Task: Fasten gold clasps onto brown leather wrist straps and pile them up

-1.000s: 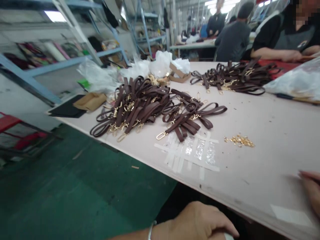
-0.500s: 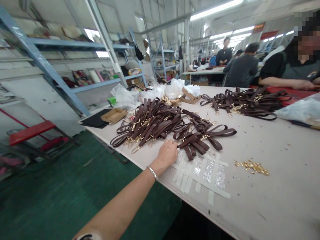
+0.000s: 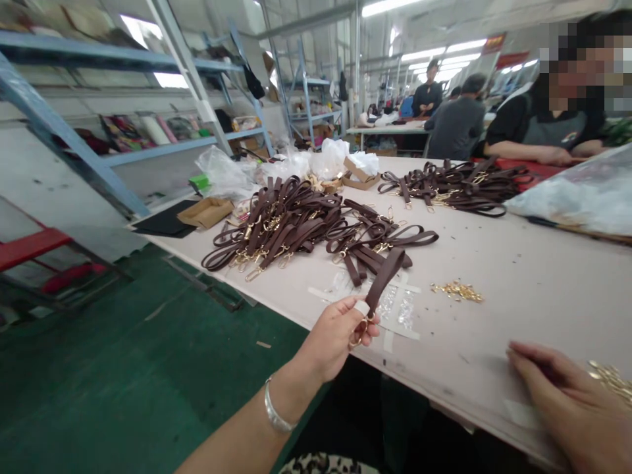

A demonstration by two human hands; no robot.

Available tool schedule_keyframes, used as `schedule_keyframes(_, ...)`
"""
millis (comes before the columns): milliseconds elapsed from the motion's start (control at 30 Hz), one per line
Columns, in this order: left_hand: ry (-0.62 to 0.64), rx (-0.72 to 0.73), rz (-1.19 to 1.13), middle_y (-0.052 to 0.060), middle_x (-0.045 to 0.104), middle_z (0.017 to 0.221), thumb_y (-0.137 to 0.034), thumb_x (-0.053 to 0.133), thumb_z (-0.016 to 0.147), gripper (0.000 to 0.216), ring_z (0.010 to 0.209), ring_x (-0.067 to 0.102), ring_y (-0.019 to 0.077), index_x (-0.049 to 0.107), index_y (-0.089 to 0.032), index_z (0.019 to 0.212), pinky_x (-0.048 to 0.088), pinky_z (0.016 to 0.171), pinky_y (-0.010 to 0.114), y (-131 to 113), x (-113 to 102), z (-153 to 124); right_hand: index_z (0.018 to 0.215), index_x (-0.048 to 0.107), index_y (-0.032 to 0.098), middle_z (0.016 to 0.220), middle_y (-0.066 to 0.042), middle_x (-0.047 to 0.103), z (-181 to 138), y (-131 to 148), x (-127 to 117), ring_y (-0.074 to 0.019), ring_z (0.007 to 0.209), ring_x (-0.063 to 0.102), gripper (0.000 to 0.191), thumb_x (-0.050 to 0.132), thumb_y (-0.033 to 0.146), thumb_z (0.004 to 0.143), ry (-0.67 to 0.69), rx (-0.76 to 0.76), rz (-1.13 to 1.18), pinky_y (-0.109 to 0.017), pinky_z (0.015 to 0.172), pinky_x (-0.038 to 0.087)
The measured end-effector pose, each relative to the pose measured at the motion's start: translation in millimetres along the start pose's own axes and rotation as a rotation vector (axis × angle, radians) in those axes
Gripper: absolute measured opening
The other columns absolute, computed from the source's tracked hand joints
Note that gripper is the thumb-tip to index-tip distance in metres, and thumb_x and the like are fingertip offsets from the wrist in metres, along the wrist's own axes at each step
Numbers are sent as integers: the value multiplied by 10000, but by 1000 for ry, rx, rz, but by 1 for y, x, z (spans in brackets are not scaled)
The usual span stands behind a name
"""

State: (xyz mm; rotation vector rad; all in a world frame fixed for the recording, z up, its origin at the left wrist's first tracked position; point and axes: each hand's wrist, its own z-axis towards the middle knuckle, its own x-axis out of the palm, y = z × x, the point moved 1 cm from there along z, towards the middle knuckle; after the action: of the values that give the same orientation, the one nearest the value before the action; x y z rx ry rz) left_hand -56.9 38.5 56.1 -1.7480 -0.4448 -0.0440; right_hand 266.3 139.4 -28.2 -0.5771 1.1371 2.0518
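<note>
My left hand (image 3: 338,332) pinches a brown leather strap (image 3: 386,271) by its gold clasp end, lifted just off the table's near edge. The strap's far end still reaches toward a small heap of the same straps (image 3: 378,240). A larger pile of brown straps with gold clasps (image 3: 276,220) lies to the left of it. My right hand (image 3: 567,401) rests on the pale table (image 3: 518,276) at the lower right, fingers stretched out, next to some gold metal pieces (image 3: 612,380).
A little heap of gold rings (image 3: 457,290) and taped clear patches (image 3: 399,309) lie mid-table. A third strap pile (image 3: 459,184), plastic bags (image 3: 577,194) and cardboard boxes (image 3: 205,212) sit farther back. A person (image 3: 553,125) works across the table; blue shelving (image 3: 99,158) stands left.
My left hand took a strap from the small heap and drew it back toward me. My right hand came into view on the table's near right.
</note>
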Motion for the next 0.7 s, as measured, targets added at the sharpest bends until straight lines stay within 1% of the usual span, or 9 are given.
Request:
schedule_keyframes(33, -5, -37, -106, 44, 653, 827, -236, 617, 832, 146, 633, 586, 68, 604, -125, 926, 421, 536, 143, 5, 5, -5, 945, 728, 277, 848, -37, 757, 1, 5, 3, -274, 717, 697, 319, 550, 533, 878, 3, -54, -47, -376, 615, 519)
schedule_keyframes(67, -11, -63, -153, 48, 666, 840, -218, 648, 813, 154, 635, 587, 63, 622, -119, 928, 417, 535, 136, 10, 8, -10, 952, 723, 255, 872, -47, 755, 3, 9, 7, -267, 745, 696, 329, 502, 495, 910, 9, -134, -106, -374, 649, 521)
schedule_keyframes(167, -2, -107, -188, 67, 702, 904, -194, 690, 803, 171, 663, 604, 60, 669, -103, 946, 422, 544, 130, 20, 7, -19, 964, 702, 195, 916, -74, 742, 9, 13, 12, -262, 840, 671, 297, 435, 323, 951, 42, -407, -289, -385, 775, 508)
schedule_keyframes(233, 5, -123, -205, 74, 717, 926, -193, 714, 801, 193, 694, 628, 69, 686, -102, 969, 438, 562, 131, 23, 2, -23, 990, 693, 181, 923, -75, 737, 13, 15, 13, -262, 864, 649, 260, 444, 242, 948, 82, -512, -373, -394, 815, 495)
schedule_keyframes(367, -63, -157, -271, 84, 750, 930, -213, 767, 773, 262, 731, 685, 112, 680, -129, 1006, 497, 599, 160, 24, -8, -26, 1077, 676, 171, 1012, -69, 733, 24, 31, 20, -258, 928, 631, 248, 457, 211, 965, 142, -569, -339, -396, 860, 498)
schedule_keyframes(467, -81, -164, -274, 95, 762, 943, -238, 783, 773, 264, 776, 712, 140, 683, -133, 993, 530, 624, 178, 23, -11, -25, 1083, 674, 189, 1037, -50, 732, 43, 52, 38, -239, 970, 640, 238, 460, 231, 988, 208, -549, -282, -365, 878, 508)
schedule_keyframes(567, -91, -162, -275, 96, 765, 959, -253, 788, 775, 267, 813, 722, 152, 687, -132, 991, 544, 637, 185, 24, -10, -24, 1087, 672, 191, 1035, -53, 731, 68, 69, 59, -226, 957, 659, 227, 469, 246, 1002, 240, -532, -331, -342, 848, 518)
schedule_keyframes(633, -101, -162, -284, 93, 767, 956, -257, 784, 778, 269, 809, 723, 149, 686, -131, 995, 545, 636, 184, 25, -10, -24, 1112, 670, 173, 1027, -67, 730, 82, 77, 71, -231, 927, 660, 226, 481, 200, 991, 275, -562, -373, -340, 822, 517)
schedule_keyframes(700, -99, -165, -286, 92, 767, 951, -255, 777, 783, 263, 799, 721, 141, 686, -128, 994, 540, 635, 178, 26, -11, -25, 1124, 673, 163, 1025, -69, 731, 91, 82, 80, -241, 915, 646, 257, 501, 98, 944, 343, -630, -406, -345, 825, 507)
